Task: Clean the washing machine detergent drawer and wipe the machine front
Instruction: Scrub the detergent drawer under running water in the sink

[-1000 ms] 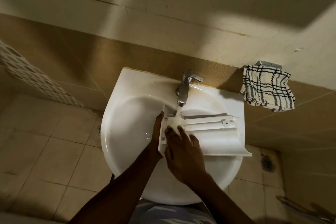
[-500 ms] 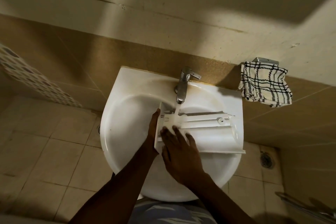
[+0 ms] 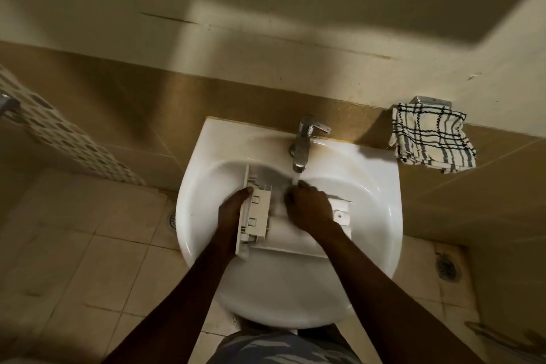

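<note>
The white plastic detergent drawer (image 3: 257,216) lies across the white sink basin (image 3: 204,186), its front panel end to the left. My left hand (image 3: 232,214) grips that left end, thumb on top and fingers hidden behind the panel. My right hand (image 3: 310,207) rests on the middle of the drawer and presses its bent fingertips on the plastic, right under the water running from the chrome tap (image 3: 304,142). The right part of the drawer is partly hidden under my right hand and forearm.
A black-and-white checked cloth (image 3: 432,139) hangs from a metal holder on the wall right of the sink. Floor drains sit in the tiled floor at the left (image 3: 172,219) and right (image 3: 446,267). A patterned tile strip runs along the left wall.
The drawer has shifted left in the basin, so the water now falls further along it. My right hand has slid up to the stream, fingers now bent. The left hand keeps its hold.
</note>
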`<state>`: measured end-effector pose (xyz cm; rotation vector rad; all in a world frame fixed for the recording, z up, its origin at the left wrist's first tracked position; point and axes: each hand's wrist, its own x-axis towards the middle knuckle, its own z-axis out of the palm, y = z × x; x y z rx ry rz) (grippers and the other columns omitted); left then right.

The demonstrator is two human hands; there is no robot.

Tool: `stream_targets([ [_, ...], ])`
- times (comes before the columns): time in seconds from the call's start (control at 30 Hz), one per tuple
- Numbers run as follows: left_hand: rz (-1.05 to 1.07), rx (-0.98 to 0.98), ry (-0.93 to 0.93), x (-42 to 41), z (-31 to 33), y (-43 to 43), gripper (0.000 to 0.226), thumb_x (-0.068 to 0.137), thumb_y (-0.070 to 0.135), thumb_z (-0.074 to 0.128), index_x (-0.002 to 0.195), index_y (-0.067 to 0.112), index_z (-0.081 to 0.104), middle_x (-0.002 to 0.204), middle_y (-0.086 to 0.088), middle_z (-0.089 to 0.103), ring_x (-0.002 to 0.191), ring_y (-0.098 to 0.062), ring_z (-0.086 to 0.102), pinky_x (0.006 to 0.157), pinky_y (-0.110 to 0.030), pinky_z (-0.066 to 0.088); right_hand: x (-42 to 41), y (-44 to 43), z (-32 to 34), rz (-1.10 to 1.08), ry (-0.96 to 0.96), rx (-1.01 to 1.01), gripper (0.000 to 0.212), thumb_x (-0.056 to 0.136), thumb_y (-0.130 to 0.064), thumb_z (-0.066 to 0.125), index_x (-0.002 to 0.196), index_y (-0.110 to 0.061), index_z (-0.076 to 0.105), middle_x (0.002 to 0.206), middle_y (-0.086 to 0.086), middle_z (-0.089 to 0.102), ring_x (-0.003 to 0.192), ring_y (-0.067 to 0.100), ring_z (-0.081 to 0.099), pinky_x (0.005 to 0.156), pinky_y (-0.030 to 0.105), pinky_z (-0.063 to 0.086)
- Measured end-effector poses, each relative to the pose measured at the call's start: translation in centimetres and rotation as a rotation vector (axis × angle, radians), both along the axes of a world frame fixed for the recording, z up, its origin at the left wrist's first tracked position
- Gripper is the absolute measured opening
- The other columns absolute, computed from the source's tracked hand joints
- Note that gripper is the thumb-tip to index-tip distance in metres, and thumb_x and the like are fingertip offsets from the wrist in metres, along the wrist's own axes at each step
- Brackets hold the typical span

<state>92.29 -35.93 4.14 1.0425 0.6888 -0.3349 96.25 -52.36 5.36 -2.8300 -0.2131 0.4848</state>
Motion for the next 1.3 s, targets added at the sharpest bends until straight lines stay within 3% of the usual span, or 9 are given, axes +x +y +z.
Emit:
stream_targets([
  [0.13,0.093,0.168,-0.036,-0.5,-0.2,1.1,0.021,0.093,0.023,0.063,0.095,0.003,0.071,0.080,-0.018,0.074,0.063,-0.030,0.069,0.061,-0.039,0.058,-0.8,1.5,-0.8,0.031,-0.047,0.262,0.029,0.103,-0.026,0.042,0.117,-0.017,0.066,0.118,0.008,0.065,0.104,0.029,0.062,0.088,0.038,0.048],
  [0.4,0.152,0.170,-0.091,-0.7,-0.3,1.1,0.036,0.085,0.021,0.069,0.106,-0.008,0.068,0.102,-0.034,0.068,0.084,-0.040,0.065,0.082,-0.057,0.054,-1.9,-5.3,-3.1,-0.306,-0.321,0.037,0.029,0.098,-0.021,0.042,0.099,-0.008,0.068,0.096,0.012,0.066,0.084,0.035,0.062,0.074,0.040,0.049],
  [0.5,0.140,0.183,-0.088,-0.8,-0.1,1.2,0.026,0.090,0.019,0.065,0.104,-0.003,0.070,0.097,-0.028,0.070,0.078,-0.036,0.068,0.074,-0.046,0.059,-1.7,-0.7,-2.8,-0.231,-0.323,0.059,0.022,0.094,-0.015,0.047,0.091,-0.007,0.067,0.089,0.014,0.066,0.079,0.034,0.063,0.072,0.037,0.048],
  [0.7,0.152,0.182,-0.089,-0.8,-0.1,1.3,0.028,0.090,0.017,0.066,0.105,-0.006,0.070,0.093,-0.027,0.070,0.078,-0.037,0.066,0.080,-0.053,0.055,-3.3,0.0,-3.3,0.061,-0.290,0.157,0.043,0.103,-0.040,0.035,0.138,-0.023,0.050,0.132,0.002,0.059,0.125,0.024,0.051,0.111,0.042,0.034],
  [0.9,0.125,0.247,-0.134,-1.4,0.4,1.1,0.011,0.091,0.014,0.066,0.092,0.004,0.069,0.081,-0.011,0.071,0.066,-0.023,0.067,0.061,-0.032,0.057,-4.8,-4.1,-4.2,-0.321,-0.308,0.031,0.041,0.101,-0.048,0.033,0.136,-0.033,0.049,0.142,-0.005,0.049,0.137,0.019,0.040,0.105,0.047,0.036],
  [0.97,0.141,0.264,-0.164,-1.5,0.7,1.1,0.024,0.088,0.022,0.070,0.098,0.002,0.062,0.085,-0.009,0.068,0.066,-0.017,0.067,0.061,-0.031,0.055,-5.1,-3.5,-4.0,-0.501,-0.274,0.176,0.041,0.100,-0.043,0.040,0.136,-0.025,0.049,0.143,-0.001,0.046,0.133,0.025,0.043,0.095,0.047,0.044],
  [1.1,0.030,0.198,-0.190,-1.5,1.3,1.5,0.083,0.083,0.063,0.064,0.115,-0.013,0.057,0.092,-0.028,0.066,0.072,-0.032,0.068,0.058,-0.033,0.058,-6.1,-3.0,-4.1,-0.684,-0.338,0.455,0.030,0.102,-0.028,0.043,0.126,-0.019,0.057,0.128,0.003,0.053,0.113,0.026,0.056,0.084,0.038,0.046],
  [1.2,-0.088,0.088,-0.092,-1.7,1.8,2.3,0.079,0.088,0.070,0.040,0.120,0.002,0.066,0.095,-0.020,0.072,0.077,-0.028,0.072,0.061,-0.032,0.058,-7.1,-3.2,-4.8,-0.636,-0.343,0.545,0.028,0.103,-0.025,0.041,0.123,-0.016,0.060,0.122,0.003,0.059,0.114,0.020,0.054,0.088,0.028,0.041],
  [1.3,-0.107,0.135,-0.079,-1.8,2.0,3.1,0.061,0.096,0.063,0.040,0.115,0.014,0.071,0.100,-0.011,0.077,0.092,-0.029,0.073,0.070,-0.034,0.058,-7.2,-4.0,-4.9,-0.561,-0.348,0.610,0.025,0.103,-0.020,0.046,0.120,-0.012,0.062,0.115,0.005,0.062,0.113,0.023,0.057,0.095,0.030,0.043],
])
